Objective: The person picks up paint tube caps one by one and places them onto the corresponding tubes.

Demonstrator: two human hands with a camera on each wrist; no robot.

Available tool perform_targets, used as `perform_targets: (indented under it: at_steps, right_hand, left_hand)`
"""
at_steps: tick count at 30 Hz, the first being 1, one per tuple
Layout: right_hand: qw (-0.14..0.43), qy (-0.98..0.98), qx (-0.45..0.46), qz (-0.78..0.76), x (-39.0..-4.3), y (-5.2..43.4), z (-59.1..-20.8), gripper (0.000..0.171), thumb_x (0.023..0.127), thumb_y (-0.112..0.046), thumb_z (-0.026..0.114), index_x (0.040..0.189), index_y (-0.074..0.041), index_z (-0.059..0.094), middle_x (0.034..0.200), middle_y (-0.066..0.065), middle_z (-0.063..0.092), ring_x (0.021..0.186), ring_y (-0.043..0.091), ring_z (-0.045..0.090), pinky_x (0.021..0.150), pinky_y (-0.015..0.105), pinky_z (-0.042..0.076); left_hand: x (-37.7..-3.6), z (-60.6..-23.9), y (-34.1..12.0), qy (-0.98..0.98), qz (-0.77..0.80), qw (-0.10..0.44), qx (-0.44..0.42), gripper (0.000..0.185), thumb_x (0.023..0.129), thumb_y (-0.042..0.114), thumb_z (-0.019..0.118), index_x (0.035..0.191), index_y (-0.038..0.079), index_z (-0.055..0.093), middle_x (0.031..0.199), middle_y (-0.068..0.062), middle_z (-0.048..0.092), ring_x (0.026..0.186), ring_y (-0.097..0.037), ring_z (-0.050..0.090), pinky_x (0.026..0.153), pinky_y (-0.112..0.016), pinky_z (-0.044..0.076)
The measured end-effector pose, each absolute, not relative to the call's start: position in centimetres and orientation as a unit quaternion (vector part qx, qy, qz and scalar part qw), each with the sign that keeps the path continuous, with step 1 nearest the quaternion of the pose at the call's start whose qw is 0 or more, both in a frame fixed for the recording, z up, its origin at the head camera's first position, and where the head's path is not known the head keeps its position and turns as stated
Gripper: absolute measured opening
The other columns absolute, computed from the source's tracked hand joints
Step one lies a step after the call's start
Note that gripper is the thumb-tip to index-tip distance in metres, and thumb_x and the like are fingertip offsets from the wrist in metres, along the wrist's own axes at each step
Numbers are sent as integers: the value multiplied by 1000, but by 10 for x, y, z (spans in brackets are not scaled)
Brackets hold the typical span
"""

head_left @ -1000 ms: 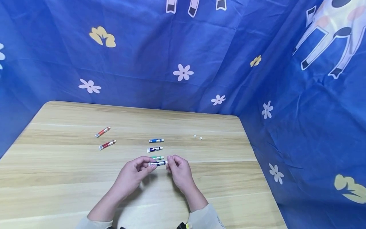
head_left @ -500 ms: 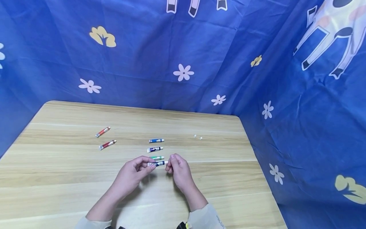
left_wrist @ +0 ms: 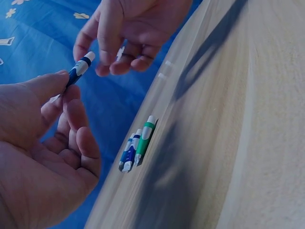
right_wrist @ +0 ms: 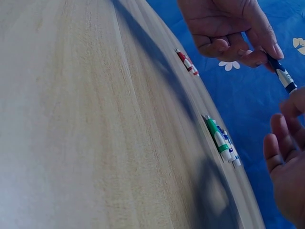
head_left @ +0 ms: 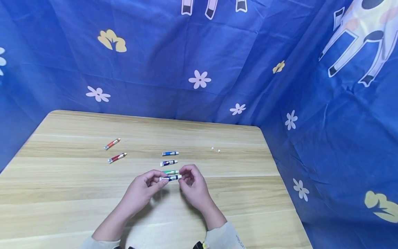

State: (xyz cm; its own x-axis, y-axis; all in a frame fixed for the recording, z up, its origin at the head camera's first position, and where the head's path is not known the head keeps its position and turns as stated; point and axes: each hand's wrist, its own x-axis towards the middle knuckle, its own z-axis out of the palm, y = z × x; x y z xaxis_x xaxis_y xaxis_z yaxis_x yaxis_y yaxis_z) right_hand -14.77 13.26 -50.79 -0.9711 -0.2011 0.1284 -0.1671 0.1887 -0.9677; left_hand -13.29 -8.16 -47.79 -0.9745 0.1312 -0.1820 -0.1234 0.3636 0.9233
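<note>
My left hand [head_left: 141,190] pinches a dark blue paint tube [head_left: 174,178] between thumb and fingers, its white end pointing right. Around that end, my right hand [head_left: 196,188] has its thumb and forefinger spread apart. In the left wrist view the right hand's fingertips [left_wrist: 106,58] are close beside the white end of the tube; whether they touch is unclear. A small white patch shows between its lower fingers, too unclear to name. Just behind the held tube lie a green tube [head_left: 172,172], a dark violet-blue tube [head_left: 169,163] and a blue tube [head_left: 170,153].
Further left on the wooden table [head_left: 77,207] lie an orange-red tube [head_left: 112,144] and a dark red tube [head_left: 117,158]. Two tiny white pieces [head_left: 219,150] sit at the back right. A blue patterned cloth [head_left: 149,62] hangs behind and beside the table.
My right hand's thumb and fingers have gone from pinching the tube's white end to standing spread around it. The left hand keeps its pinch, shifted very slightly left.
</note>
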Motion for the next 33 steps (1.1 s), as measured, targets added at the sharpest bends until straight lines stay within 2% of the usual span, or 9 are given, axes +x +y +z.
perform_targets:
  at_steps: [7,13,26,33]
  right_hand:
    - [-5,775,-139,-617,-145,133,-507,24,94,8,71,113,-6,65,109,16,69,94,6,62,88,24,58]
    - [-6,780,-130,-612,-144,134,-505,19,95,5,73,109,-7,69,105,12,72,93,6,63,87,23,58]
    - [17,779,-105,-618,-146,136,-507,14,100,-11,76,114,-9,75,106,11,73,91,4,65,85,21,59]
    - [35,780,-86,-619,-147,134,-511,15,102,-14,74,113,-5,74,100,19,73,85,3,63,78,17,55]
  left_hand:
    - [-132,-478,-82,819,561,117,0,26,100,31,78,121,16,76,96,-6,73,76,-9,59,72,-26,48]
    - [-131,-477,-83,821,559,118,-5,27,100,33,78,122,17,77,97,-7,74,77,-9,58,72,-26,48]
    - [-131,-479,-86,827,550,119,-2,29,101,33,78,123,16,77,94,-6,72,73,-10,57,70,-27,47]
    - [-132,-477,-86,840,531,111,10,28,100,33,79,122,16,77,92,-6,72,71,-11,57,67,-26,47]
